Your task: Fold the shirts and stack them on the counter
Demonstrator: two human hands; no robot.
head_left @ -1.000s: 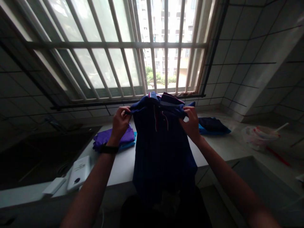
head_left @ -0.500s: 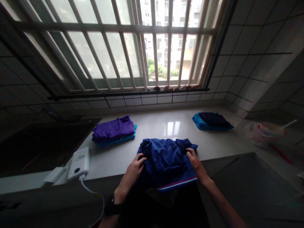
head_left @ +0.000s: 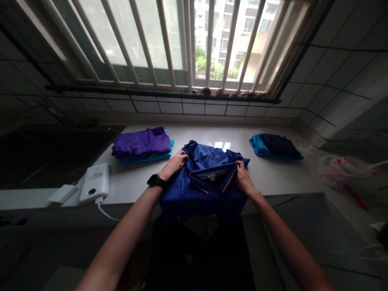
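A blue shirt [head_left: 202, 190] with a striped collar lies on the white counter [head_left: 136, 186] near its front edge, its lower part hanging over the edge. My left hand [head_left: 175, 162], with a black watch on the wrist, grips the shirt's left shoulder. My right hand [head_left: 243, 180] pinches the shirt at the right side of the collar. Both hands are closed on the fabric.
A folded purple garment on a teal one [head_left: 142, 144] sits at the left of the counter. A dark garment on a teal one [head_left: 276, 146] lies at the right. A white device with a cable [head_left: 94, 184] rests near the left edge. A plastic bag [head_left: 342, 171] is far right. A barred window [head_left: 194, 44] lies behind.
The shirt was held up in front of the window, then brought down onto the counter. It now lies collar side up, with my hands shifted to its shoulders.
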